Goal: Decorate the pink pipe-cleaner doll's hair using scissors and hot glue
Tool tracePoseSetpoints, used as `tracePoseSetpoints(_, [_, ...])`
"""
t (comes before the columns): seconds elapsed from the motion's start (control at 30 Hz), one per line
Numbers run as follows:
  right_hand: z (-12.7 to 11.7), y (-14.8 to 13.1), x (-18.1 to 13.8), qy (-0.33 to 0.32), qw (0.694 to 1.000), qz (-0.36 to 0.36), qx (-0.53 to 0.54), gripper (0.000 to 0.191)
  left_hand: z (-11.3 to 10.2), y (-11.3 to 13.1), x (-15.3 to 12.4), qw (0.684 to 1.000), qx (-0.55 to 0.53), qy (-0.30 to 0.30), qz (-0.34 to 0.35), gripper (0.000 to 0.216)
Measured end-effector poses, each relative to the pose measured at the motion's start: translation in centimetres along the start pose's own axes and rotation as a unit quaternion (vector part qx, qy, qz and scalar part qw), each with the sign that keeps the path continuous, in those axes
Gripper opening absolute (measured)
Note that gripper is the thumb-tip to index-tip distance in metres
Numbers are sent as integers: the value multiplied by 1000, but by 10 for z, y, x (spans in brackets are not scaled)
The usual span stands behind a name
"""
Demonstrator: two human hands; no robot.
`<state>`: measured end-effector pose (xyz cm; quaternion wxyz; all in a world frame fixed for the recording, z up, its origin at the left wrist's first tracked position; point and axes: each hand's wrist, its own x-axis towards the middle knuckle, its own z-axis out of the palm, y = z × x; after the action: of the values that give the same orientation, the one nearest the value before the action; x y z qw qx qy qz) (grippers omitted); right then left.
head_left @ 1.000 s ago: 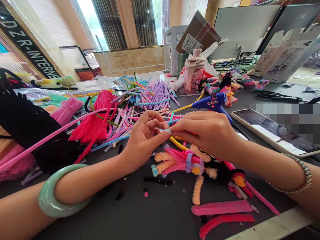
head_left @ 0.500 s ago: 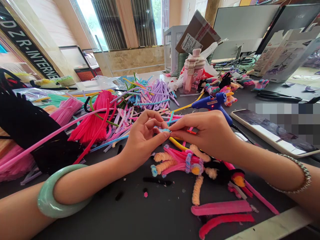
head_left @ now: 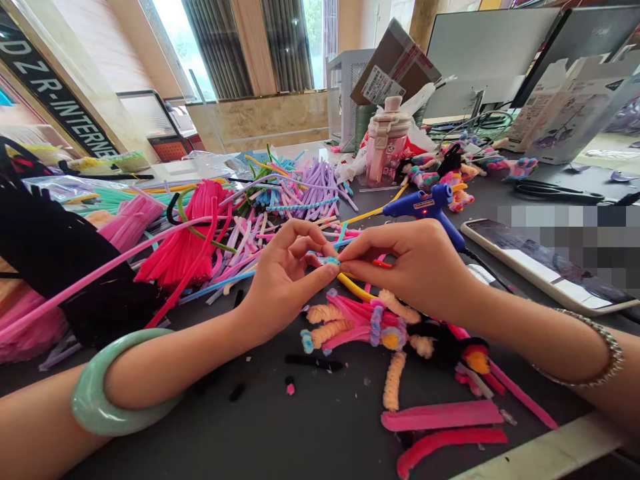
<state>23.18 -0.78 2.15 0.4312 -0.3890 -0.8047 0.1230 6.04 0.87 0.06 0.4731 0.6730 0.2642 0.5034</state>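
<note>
My left hand (head_left: pixel 285 273) and my right hand (head_left: pixel 415 263) meet fingertip to fingertip above the dark table (head_left: pixel 310 427). Together they pinch a small light-blue pipe-cleaner piece (head_left: pixel 331 261). A thin red bit shows under my right fingers. Just below my hands lies a pipe-cleaner doll (head_left: pixel 370 327) in pink, peach and black. A green bangle (head_left: pixel 95 393) circles my left wrist, a silver bracelet (head_left: pixel 607 350) my right.
Heaps of pink, purple, black and blue pipe cleaners (head_left: pixel 200 227) fill the left. A blue glue gun (head_left: pixel 425 207) stands behind my right hand. A phone (head_left: pixel 540 263) lies at the right, a pink bottle (head_left: pixel 385 143) and scissors (head_left: pixel 555 193) farther back. Pink strips (head_left: pixel 443 417) lie near the front edge.
Both hands have stayed almost in place; the fingertips have shifted slightly on the small blue piece and my right hand has lifted a little.
</note>
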Motion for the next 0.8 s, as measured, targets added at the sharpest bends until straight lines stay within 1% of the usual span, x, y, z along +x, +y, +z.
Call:
tracePoseSetpoints(0.43, [2, 0, 0, 3, 999, 11, 33, 8, 0, 0, 0, 1000, 23, 10, 6, 24])
tracePoseSetpoints(0.8, [3, -1, -1, 5, 1000, -9, 0, 9, 1, 1, 0, 999, 27, 11, 18, 23])
